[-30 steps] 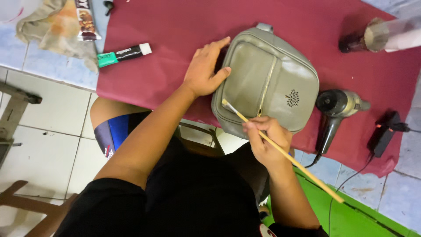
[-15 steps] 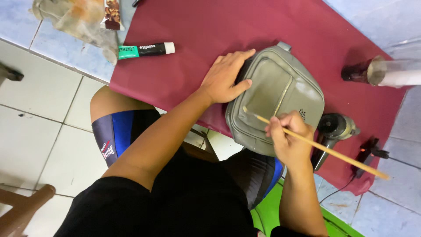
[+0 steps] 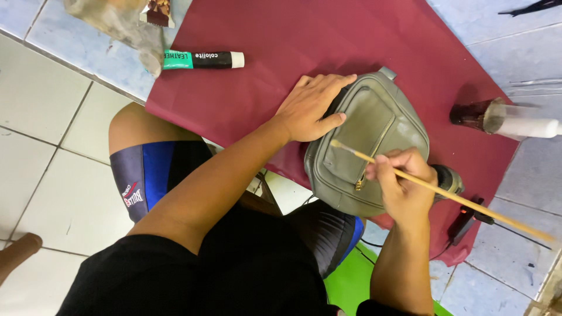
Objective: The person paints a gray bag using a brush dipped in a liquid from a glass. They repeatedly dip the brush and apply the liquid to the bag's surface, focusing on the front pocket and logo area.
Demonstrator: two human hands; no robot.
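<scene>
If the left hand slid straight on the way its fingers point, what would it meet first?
The left hand lies on the grey-green bag, fingers pointing toward its top edge. Beyond that, probably only bare maroon cloth; the way looks free.

The right hand (image 3: 404, 190) covers the lower right part of the grey bag (image 3: 369, 146) and most of the hair dryer (image 3: 449, 178) behind it. The left hand (image 3: 310, 108) hides the bag's upper left corner. The far end of the thin wooden brush (image 3: 445, 193) blurs near the right edge. The crumpled cloth (image 3: 117, 20) and the small brown packet (image 3: 157, 11) are cut off by the top edge. The black object (image 3: 530, 7) at the top right is too small to identify.
</scene>
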